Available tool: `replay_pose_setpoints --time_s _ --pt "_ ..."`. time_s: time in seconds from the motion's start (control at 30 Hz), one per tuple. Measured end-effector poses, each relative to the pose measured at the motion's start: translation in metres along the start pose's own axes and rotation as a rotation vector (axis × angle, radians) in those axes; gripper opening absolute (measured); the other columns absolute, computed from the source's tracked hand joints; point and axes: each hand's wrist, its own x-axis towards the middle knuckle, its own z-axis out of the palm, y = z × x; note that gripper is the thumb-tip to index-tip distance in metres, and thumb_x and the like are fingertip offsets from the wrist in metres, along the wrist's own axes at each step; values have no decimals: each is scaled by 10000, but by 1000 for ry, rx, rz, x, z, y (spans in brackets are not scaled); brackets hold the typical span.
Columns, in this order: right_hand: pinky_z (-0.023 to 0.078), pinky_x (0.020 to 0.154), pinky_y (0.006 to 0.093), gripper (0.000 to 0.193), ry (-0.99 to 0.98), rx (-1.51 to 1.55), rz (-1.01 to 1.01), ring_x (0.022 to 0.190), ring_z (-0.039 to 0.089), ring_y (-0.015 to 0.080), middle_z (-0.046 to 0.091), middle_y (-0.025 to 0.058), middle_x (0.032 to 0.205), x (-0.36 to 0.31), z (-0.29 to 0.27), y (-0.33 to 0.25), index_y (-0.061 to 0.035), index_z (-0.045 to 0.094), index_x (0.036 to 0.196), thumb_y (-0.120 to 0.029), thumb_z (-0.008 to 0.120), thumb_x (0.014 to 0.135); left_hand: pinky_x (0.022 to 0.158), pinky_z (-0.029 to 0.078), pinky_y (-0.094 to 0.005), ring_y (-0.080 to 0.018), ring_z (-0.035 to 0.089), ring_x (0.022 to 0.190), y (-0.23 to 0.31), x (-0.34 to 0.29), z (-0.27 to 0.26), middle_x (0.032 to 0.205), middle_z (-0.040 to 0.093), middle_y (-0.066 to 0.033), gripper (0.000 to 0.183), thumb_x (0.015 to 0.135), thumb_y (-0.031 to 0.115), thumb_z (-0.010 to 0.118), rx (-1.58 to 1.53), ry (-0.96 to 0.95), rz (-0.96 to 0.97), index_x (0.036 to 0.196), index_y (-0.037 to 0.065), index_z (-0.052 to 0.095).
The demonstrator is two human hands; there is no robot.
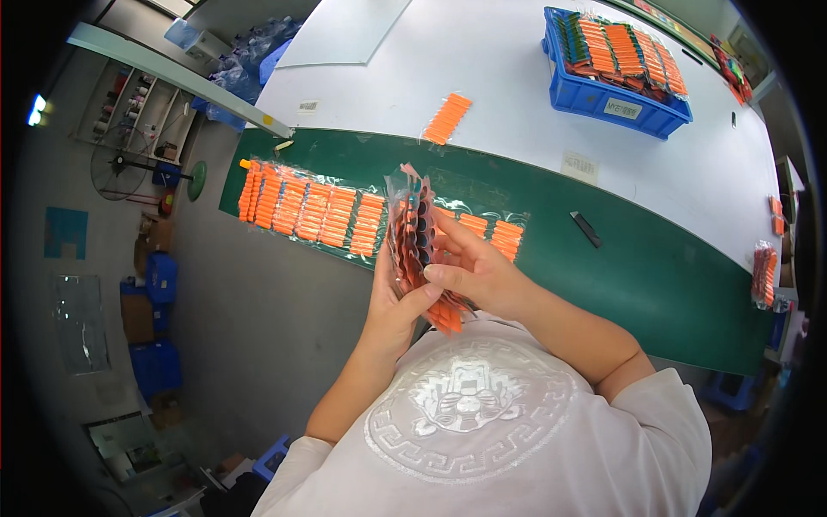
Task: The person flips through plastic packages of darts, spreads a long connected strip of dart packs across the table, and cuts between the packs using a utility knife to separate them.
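Observation:
My left hand (394, 314) is closed around a bundle of clear plastic packets (412, 228), held upright in front of my chest. The packets show dark, reddish and pink parts higher up and orange pieces at the lower end. My right hand (478, 271) grips the bundle's right side, thumb toward the packets; its other fingers are partly hidden. Just beyond my hands, a long row of clear packets with orange strips (319, 211) lies overlapping on the green mat (620, 284). The bundle hides part of this row.
A single orange packet (447, 119) lies on the white table (491, 52). At the far right stands a blue bin (607, 108) filled with similar packets. A dark, flat tool (586, 229) rests on the mat. More packets (763, 274) lie by the right edge. A fan (121, 164) stands left.

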Motion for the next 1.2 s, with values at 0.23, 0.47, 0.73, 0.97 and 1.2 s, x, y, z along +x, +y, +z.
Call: replay_pose_setpoints --time_s 0.23,0.47,0.73,0.97,1.2 --pt "464 956 343 848 -18 -52 -43 1146 530 213 415 140 1364 -3 5 -6 -153 126 1550 -193 678 907 1015 445 -384 -231 493 1236 -4 0 -7 1398 410 -126 891 787 31 685 93 -65 176 1502 59 154" --pt "481 929 335 804 20 -102 32 1080 572 202 455 156 1334 -4 8 -15 -235 179 1547 -206 672 912 955 506 -376 -225 500 1221 -5 -2 -8 1348 440 -116 856 768 14 703 98 -49 121 1466 53 209" --pt "459 972 353 705 39 -169 -40 1148 530 199 458 144 1382 -1 7 -7 -209 283 1522 -196 653 922 1005 464 -395 -250 516 1225 1 -9 -1 1328 482 -136 699 796 79 674 -13 35 79 1396 10 323" --pt "419 1019 329 571 -28 -132 -116 1210 481 161 428 52 1436 0 7 -13 -106 279 1516 -113 499 988 1002 461 -388 -234 525 1211 2 -9 -3 1316 491 -129 667 811 82 662 -14 28 53 1390 22 336" --pt "420 1028 355 595 -23 -134 -68 1231 477 201 389 99 1464 -2 15 -13 -82 267 1514 -133 525 981 1020 449 -407 -266 508 1240 -5 -8 -13 1329 487 -144 690 810 95 698 -12 4 67 1392 28 334"
